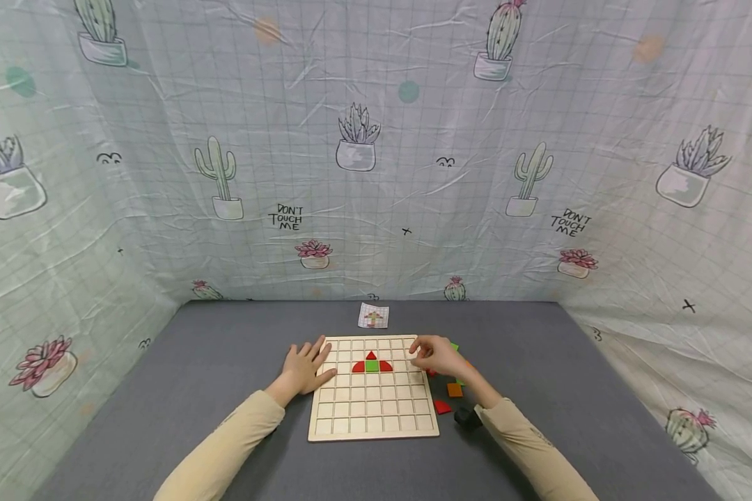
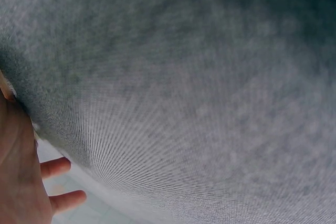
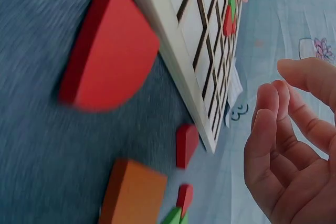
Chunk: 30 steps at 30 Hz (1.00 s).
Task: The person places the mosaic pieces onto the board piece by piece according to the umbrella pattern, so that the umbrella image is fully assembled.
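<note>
Our left hand (image 1: pixel 299 367) lies spread across the left edge of the wooden grid board (image 1: pixel 373 407); our right hand (image 1: pixel 439 355) hovers over its right edge, thumb and fingertips slightly apart. On the board, two red quarter-circles (image 1: pixel 358 367) flank a green square (image 1: pixel 372 367).

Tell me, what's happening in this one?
Someone is laying coloured pieces on a gridded wooden board. The left hand lies with fingers spread at the board's left edge. The right hand is by the far right corner, fingers bent, with no piece visible in it. On the board, a green square has a red triangle on its far side and a red rounded piece on either side. Loose pieces, including an orange block, lie to the right; a picture card lies beyond the board.
</note>
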Available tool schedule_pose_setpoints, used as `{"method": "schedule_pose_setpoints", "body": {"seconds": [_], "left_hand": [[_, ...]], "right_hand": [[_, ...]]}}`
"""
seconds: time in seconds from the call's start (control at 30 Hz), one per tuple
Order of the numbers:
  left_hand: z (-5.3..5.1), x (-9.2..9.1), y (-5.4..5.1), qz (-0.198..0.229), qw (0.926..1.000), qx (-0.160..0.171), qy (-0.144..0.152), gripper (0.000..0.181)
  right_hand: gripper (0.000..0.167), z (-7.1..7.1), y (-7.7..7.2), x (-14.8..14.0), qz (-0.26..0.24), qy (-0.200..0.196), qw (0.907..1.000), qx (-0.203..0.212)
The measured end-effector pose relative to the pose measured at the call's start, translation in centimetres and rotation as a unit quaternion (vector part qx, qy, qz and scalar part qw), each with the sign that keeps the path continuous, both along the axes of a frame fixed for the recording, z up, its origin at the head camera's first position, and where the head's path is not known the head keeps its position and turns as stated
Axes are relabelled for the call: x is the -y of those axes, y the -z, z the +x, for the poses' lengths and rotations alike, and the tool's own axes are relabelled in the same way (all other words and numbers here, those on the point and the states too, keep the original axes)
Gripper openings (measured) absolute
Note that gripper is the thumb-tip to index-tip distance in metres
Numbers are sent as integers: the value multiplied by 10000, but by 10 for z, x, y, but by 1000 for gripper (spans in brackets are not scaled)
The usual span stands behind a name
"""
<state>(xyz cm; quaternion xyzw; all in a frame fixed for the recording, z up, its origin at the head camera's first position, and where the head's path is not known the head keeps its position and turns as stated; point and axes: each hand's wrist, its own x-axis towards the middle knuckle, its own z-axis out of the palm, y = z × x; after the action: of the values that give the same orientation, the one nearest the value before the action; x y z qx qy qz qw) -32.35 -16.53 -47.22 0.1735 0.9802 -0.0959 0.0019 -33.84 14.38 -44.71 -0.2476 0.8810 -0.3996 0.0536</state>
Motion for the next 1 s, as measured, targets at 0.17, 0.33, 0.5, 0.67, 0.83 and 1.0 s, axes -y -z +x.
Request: {"method": "schedule_pose_setpoints", "body": {"seconds": [0.17, 0.33, 0.5, 0.67, 0.83, 1.0], "left_hand": [[0, -1, -1, -34, 10000, 21, 10, 65], [-2, 0, 0, -8, 10000, 8, 31, 65], [-2, 0, 1, 40, 10000, -16, 79, 65], [-4, 1, 2, 53, 9999, 3, 96, 65], [-3, 2, 1, -125, 9999, 10, 111, 65], [-3, 2, 3, -57, 9999, 7, 85, 66]], "right_hand": [[21, 8, -6, -13, -17, 94, 9999, 98], [22, 15, -8, -27, 204, -43, 9998, 64], [19, 25, -4, -39, 442, -234, 9987, -27], [20, 36, 0, -49, 553, -355, 9978, -102], [20, 44, 6, -57, 606, -440, 9970, -193], [19, 50, 10, -63, 632, -342, 9971, -264]]}}
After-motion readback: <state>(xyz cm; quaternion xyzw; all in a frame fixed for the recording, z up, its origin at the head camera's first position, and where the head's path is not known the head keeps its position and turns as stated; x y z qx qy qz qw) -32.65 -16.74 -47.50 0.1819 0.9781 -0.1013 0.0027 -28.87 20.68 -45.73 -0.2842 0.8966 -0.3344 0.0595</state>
